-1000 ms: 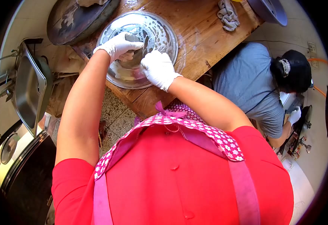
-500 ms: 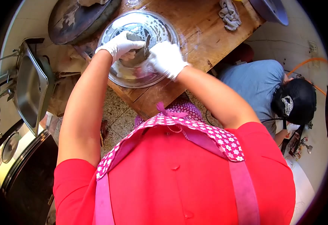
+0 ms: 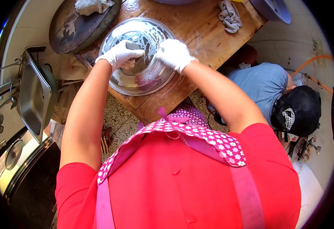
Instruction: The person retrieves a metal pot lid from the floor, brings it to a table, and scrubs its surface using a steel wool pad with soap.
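A round, shiny metal tray (image 3: 140,87) with wet, soapy-looking patches lies on the wooden table. My left hand (image 3: 121,55), in a white glove, is over its left part, fingers curled round a dark greyish piece (image 3: 133,46) that I cannot make out. To the right, my right hand (image 3: 174,55), also gloved in white, is closed over the tray's right edge; what it holds, if anything, is hidden. Between the hands a dark, narrow shape (image 3: 146,49) shows against the tray.
At the upper left is a large dark round lid (image 3: 79,30) with a pale cloth (image 3: 92,5) on it. A grey rag (image 3: 230,17) and a purple basin (image 3: 272,9) are at the upper right. A metal sink (image 3: 33,95) stands left. Another person (image 3: 258,84) bends down at right.
My right hand has moved right and slightly up, away from my left hand, which stays nearly in place. The other person has bent lower, and the head has shifted down.
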The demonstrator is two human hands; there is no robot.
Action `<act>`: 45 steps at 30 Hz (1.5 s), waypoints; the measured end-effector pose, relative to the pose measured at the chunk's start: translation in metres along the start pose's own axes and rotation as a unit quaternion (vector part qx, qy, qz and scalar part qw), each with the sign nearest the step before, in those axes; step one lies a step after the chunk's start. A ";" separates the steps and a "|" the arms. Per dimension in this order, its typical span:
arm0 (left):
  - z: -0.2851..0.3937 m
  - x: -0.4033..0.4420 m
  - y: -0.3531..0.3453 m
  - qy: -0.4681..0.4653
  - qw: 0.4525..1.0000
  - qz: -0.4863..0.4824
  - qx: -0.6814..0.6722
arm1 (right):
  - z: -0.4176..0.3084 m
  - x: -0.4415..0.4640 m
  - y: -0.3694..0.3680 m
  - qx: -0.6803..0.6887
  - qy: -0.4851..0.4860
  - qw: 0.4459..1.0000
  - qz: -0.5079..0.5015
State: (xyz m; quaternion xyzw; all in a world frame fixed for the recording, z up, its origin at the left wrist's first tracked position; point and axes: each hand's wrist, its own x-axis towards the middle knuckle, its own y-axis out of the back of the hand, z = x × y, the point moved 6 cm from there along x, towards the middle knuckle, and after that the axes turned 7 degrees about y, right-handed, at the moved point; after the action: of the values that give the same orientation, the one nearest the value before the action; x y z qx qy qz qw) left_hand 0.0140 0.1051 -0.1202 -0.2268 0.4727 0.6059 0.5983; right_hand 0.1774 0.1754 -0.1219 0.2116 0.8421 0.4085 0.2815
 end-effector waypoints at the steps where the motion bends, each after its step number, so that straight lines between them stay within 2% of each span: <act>1: 0.002 -0.001 -0.001 -0.009 1.000 -0.007 -0.008 | 0.017 0.008 0.008 0.052 -0.033 0.998 0.007; 2: 0.004 -0.003 -0.001 -0.018 1.000 -0.011 -0.015 | 0.035 0.018 0.001 0.143 -0.062 0.987 -0.024; 3: -0.001 0.003 0.000 -0.022 0.999 -0.015 -0.036 | 0.041 0.016 -0.011 0.144 -0.061 0.987 -0.022; 5: 0.003 -0.003 -0.001 -0.035 0.998 -0.009 -0.048 | 0.053 0.009 -0.041 0.328 -0.058 0.941 0.059; 6: 0.003 -0.002 -0.002 -0.027 0.997 -0.047 -0.057 | 0.071 0.002 -0.059 0.308 -0.130 0.933 0.134; 7: 0.000 0.005 -0.003 -0.029 0.994 -0.085 -0.065 | 0.075 -0.001 -0.073 0.410 -0.156 0.894 0.088; 10: 0.005 -0.006 -0.004 -0.032 0.998 -0.046 -0.034 | 0.083 0.024 -0.066 0.440 -0.145 0.868 0.179; 12: 0.001 -0.006 0.000 -0.027 0.998 0.019 -0.062 | 0.077 0.061 -0.037 0.471 -0.146 0.861 0.124; 13: 0.001 -0.006 -0.001 -0.024 0.997 0.020 -0.065 | 0.067 0.074 -0.006 0.310 -0.165 0.927 0.130; 15: 0.000 -0.005 0.001 -0.008 0.997 0.035 -0.067 | 0.061 0.118 -0.003 0.238 -0.121 0.962 0.051; 17: -0.004 -0.003 -0.001 -0.007 0.997 0.024 -0.068 | 0.051 0.121 0.002 0.233 -0.112 0.966 -0.024; 18: -0.006 -0.002 -0.003 -0.009 0.997 0.016 -0.076 | 0.057 0.116 -0.009 0.278 -0.108 0.954 0.007; 19: -0.003 0.000 -0.001 -0.016 0.996 0.009 -0.083 | 0.057 0.098 -0.013 0.364 -0.090 0.927 -0.021; 20: -0.001 -0.001 0.000 -0.009 0.997 0.002 -0.078 | 0.055 0.076 -0.012 0.415 -0.065 0.908 -0.003; 21: -0.001 -0.004 0.000 0.000 0.997 -0.006 -0.073 | 0.058 0.051 -0.014 0.449 -0.110 0.887 0.002; 23: 0.001 -0.007 0.000 -0.002 0.997 0.003 -0.081 | 0.081 0.040 -0.038 0.339 -0.092 0.936 0.036; 25: 0.000 -0.005 -0.001 -0.004 0.997 0.005 -0.083 | 0.072 0.061 -0.029 0.443 -0.105 0.890 0.014; 26: -0.001 -0.004 0.000 -0.007 0.997 0.007 -0.078 | 0.066 0.081 -0.019 0.468 -0.111 0.876 -0.034; 27: -0.007 -0.002 -0.001 -0.001 0.996 0.012 -0.084 | 0.053 0.100 0.004 0.349 -0.108 0.930 0.039; 29: -0.011 0.006 -0.002 -0.022 0.995 0.019 -0.091 | 0.031 0.159 -0.001 0.226 -0.016 0.964 -0.138; 31: -0.011 0.002 -0.002 0.002 0.996 0.044 -0.080 | 0.001 0.193 -0.002 0.024 0.040 0.976 -0.211; 34: -0.014 -0.004 -0.010 -0.005 0.988 0.072 -0.136 | -0.025 0.192 0.009 -0.010 0.064 0.979 -0.191; 35: -0.025 0.004 -0.014 -0.028 0.983 0.132 -0.126 | -0.020 0.186 0.011 -0.015 0.070 0.978 -0.193; 36: -0.032 0.004 -0.015 -0.048 0.974 0.190 -0.116 | -0.003 0.175 0.006 0.085 0.041 0.962 -0.257; 38: -0.022 -0.011 -0.016 -0.049 0.967 0.229 -0.099 | 0.020 0.145 0.020 0.235 0.012 0.924 -0.300; 39: -0.022 -0.012 -0.016 -0.048 0.966 0.239 -0.088 | 0.023 0.129 0.029 0.289 0.013 0.913 -0.288; 40: -0.017 -0.019 -0.014 -0.025 0.971 0.224 -0.083 | 0.022 0.134 0.027 0.279 0.019 0.913 -0.296; 42: -0.022 -0.014 -0.016 -0.043 0.967 0.230 -0.096 | 0.020 0.156 0.025 0.178 0.034 0.955 -0.236; 45: -0.014 -0.026 -0.011 -0.023 0.967 0.219 -0.126 | -0.040 0.201 0.009 -0.002 0.068 0.947 -0.314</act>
State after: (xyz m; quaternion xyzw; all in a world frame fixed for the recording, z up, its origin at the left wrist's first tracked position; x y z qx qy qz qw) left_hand 0.0250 0.0783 -0.1082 -0.1769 0.4171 0.7819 0.4281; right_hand 0.0019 0.2756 -0.1547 -0.0928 0.8824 0.3142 0.3377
